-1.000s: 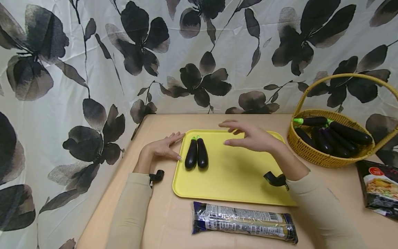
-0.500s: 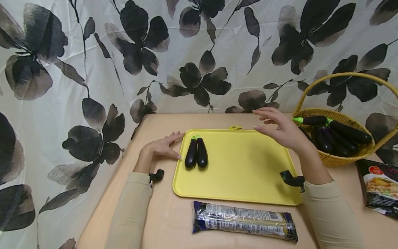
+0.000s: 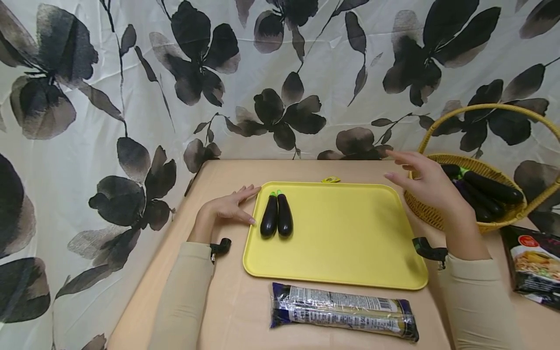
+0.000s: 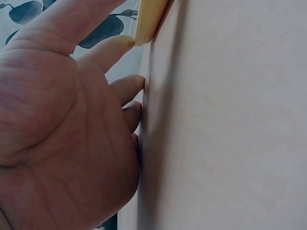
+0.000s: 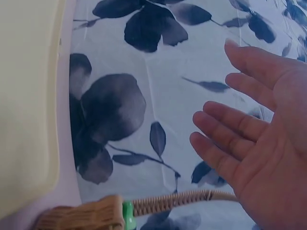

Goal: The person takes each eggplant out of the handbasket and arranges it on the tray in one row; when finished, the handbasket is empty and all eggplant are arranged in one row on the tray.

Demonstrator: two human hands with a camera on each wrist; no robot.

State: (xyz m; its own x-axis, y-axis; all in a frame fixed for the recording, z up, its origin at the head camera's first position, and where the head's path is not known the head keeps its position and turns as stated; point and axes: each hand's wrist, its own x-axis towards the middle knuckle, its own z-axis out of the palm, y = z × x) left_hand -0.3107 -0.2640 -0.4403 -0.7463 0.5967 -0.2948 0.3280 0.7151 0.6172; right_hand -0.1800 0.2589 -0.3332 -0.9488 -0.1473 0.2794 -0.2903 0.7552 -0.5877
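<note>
Two dark eggplants (image 3: 277, 215) lie side by side at the left end of a yellow tray (image 3: 341, 243). My left hand (image 3: 228, 205) rests at the tray's left edge, fingers extended and touching its rim; the left wrist view shows the open palm (image 4: 72, 120) beside the tray's edge (image 4: 149, 21). Over the near-left side of a wicker basket (image 3: 437, 214) hovers my right hand (image 3: 430, 187), holding nothing, its fingers loosely extended. Several eggplants (image 3: 492, 187) fill the basket, some hidden behind that hand. From the right wrist, the same hand (image 5: 268, 129) appears above the basket's rim (image 5: 86, 213).
A long pack of pasta (image 3: 343, 311) lies in front of the tray. To the right, below the basket, is a black food package (image 3: 535, 265). A small yellow object (image 3: 331, 179) sits behind the tray. A floral curtain (image 3: 280, 73) hangs at the back and left.
My right hand has moved right, from above the tray to the basket, uncovering the small yellow object behind the tray. My left hand and the two eggplants on the tray stay where they were.
</note>
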